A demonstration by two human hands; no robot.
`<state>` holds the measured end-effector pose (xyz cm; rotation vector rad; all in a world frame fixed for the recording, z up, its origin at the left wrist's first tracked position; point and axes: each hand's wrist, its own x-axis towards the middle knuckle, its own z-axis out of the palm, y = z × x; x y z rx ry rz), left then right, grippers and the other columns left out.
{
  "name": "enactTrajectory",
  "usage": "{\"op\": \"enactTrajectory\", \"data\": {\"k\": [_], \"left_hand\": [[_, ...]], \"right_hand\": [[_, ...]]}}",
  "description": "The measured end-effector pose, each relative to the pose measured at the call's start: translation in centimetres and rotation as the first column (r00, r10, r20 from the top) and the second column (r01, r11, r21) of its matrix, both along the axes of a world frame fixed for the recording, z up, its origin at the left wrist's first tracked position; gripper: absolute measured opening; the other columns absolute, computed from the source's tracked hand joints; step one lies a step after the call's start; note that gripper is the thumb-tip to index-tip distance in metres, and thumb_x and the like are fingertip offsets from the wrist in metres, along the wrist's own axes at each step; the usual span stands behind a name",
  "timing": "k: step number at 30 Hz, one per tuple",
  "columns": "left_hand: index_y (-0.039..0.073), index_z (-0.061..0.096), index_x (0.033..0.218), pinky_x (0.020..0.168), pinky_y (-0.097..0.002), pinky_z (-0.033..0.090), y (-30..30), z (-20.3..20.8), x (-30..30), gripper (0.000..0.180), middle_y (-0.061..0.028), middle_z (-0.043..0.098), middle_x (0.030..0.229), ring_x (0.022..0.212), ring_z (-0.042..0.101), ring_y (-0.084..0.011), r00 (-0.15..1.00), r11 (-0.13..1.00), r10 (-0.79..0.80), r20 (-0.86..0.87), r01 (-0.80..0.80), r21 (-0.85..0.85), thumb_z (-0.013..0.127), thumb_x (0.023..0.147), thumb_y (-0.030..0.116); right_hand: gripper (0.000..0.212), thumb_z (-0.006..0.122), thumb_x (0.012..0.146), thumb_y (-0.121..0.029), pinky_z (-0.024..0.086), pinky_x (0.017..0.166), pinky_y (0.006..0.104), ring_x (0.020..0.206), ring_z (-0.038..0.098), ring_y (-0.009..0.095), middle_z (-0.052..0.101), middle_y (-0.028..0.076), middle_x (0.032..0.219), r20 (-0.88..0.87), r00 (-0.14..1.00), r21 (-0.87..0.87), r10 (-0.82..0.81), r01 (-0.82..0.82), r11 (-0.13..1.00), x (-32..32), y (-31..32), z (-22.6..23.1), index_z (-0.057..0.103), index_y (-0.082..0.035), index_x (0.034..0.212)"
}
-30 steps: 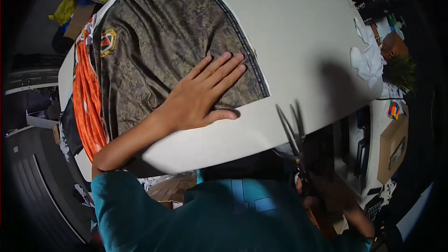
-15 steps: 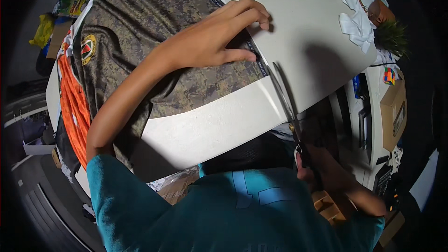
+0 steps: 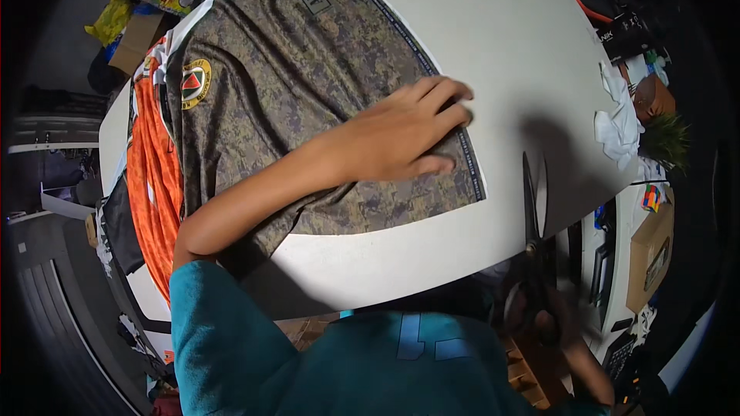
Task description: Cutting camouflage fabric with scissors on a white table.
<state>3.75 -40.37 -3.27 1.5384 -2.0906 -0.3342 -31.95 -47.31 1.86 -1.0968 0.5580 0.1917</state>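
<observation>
A dark camouflage-patterned cloth (image 3: 347, 46) with a round yellow-rimmed emblem lies over the white table (image 3: 493, 38). My left hand (image 3: 420, 127) rests on it by the right-hand border, fingers bent and thumb held apart, gripping nothing visible. Off the cloth's lower right corner, my right hand (image 3: 543, 323) holds dark scissors (image 3: 531, 223) by the handles, partly in shadow beyond the table's near edge. Their blades point away from me, slightly parted, with no cloth between them. Orange patterned cloth (image 3: 154, 192) bunches along the left side.
White cloth scraps (image 3: 617, 123) lie at the table's right edge, beside a grassy green plant (image 3: 667, 142). Lower right are a colourful puzzle cube (image 3: 651, 198) and a cardboard box (image 3: 650, 258). At the far left, a yellow bag (image 3: 110, 21) sits near another carton (image 3: 139, 42).
The scissors have moved right, away from the camouflage cloth's corner, and now point more straight ahead. The whole view has shifted; my left hand keeps about the same place on the cloth.
</observation>
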Motion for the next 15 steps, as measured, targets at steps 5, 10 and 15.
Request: {"op": "enactTrajectory", "data": {"k": [5,10,15], "left_hand": [[0.004,0.046,0.122,0.096,-0.0435,0.043,2.5,2.6,-2.2,0.047,-0.0147,0.042,0.131,0.119,0.042,-0.0319,0.965,0.996,0.031,0.262,-0.050,0.069,0.058,0.093,0.039],[0.001,0.053,0.115,0.085,-0.0377,0.041,2.0,3.1,-5.3,0.042,-0.0130,0.050,0.114,0.102,0.049,-0.0271,0.990,0.980,0.047,0.135,-0.071,0.185,0.067,0.087,0.029],[0.004,0.058,0.104,0.079,-0.0338,0.041,1.2,0.9,-5.8,0.028,-0.0091,0.055,0.100,0.087,0.051,-0.0241,0.988,0.991,0.111,0.106,-0.118,0.057,0.066,0.089,0.026]], "right_hand": [[0.044,0.064,0.090,-0.047,0.038,0.063,0.0258,0.066,0.047,0.012,0.054,0.002,0.083,-0.001,1.000,0.089,0.027,-0.027,0.996,0.5,-0.7,-0.7,0.054,-0.006,0.098],[0.042,0.064,0.092,-0.043,0.039,0.067,0.0278,0.070,0.047,0.014,0.054,0.004,0.088,-0.072,0.989,0.178,0.129,-0.115,0.977,-2.4,-0.6,-0.9,0.051,-0.005,0.105],[0.042,0.064,0.092,-0.040,0.039,0.069,0.0305,0.071,0.046,0.016,0.053,0.005,0.090,-0.183,0.910,0.146,0.371,-0.348,0.926,-3.8,-0.5,0.8,0.049,-0.005,0.109]]}}
